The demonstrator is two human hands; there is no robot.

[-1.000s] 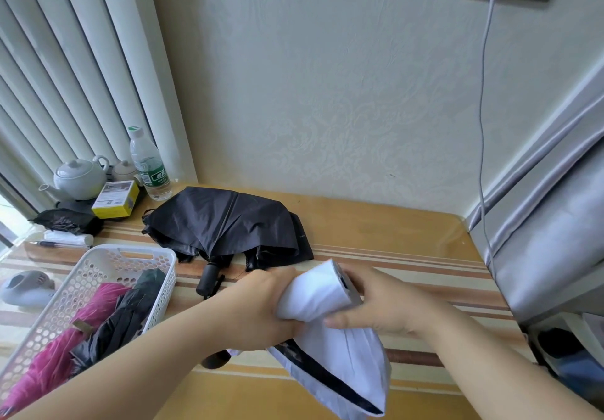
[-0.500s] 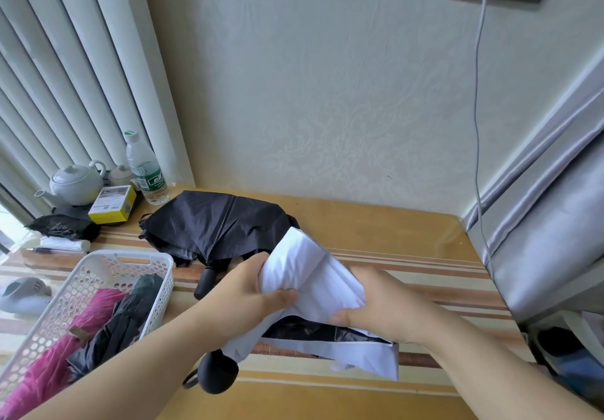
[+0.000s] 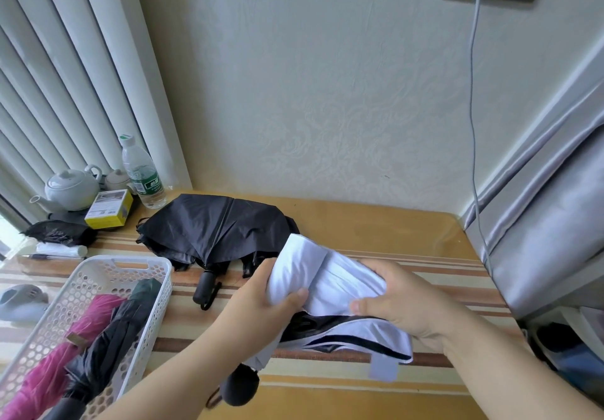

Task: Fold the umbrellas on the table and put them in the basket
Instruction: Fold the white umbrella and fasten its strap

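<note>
While in both hands (image 3: 327, 305), white umbrella (image 3: 327, 275) diag.

The white umbrella (image 3: 330, 275) hides the left hand's (image 3: 258, 302) fingers, and the black umbrella's (image 3: 212, 226) right end. The basket (image 3: 157, 292) and its pink umbrella (image 3: 49, 367) run off the lower left edge. The bottle's (image 3: 140, 174) label is too small to read.

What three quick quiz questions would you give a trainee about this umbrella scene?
1. True or false: both hands grip the white fabric umbrella.
2. How many folded umbrellas lie in the white perforated plastic basket?
3. Where does the loose black fabric umbrella lie?

Key:
1. True: left hand and right hand both hold it.
2. Three: pink, black, dark green.
3. On the striped wooden table, behind the hands.
</note>
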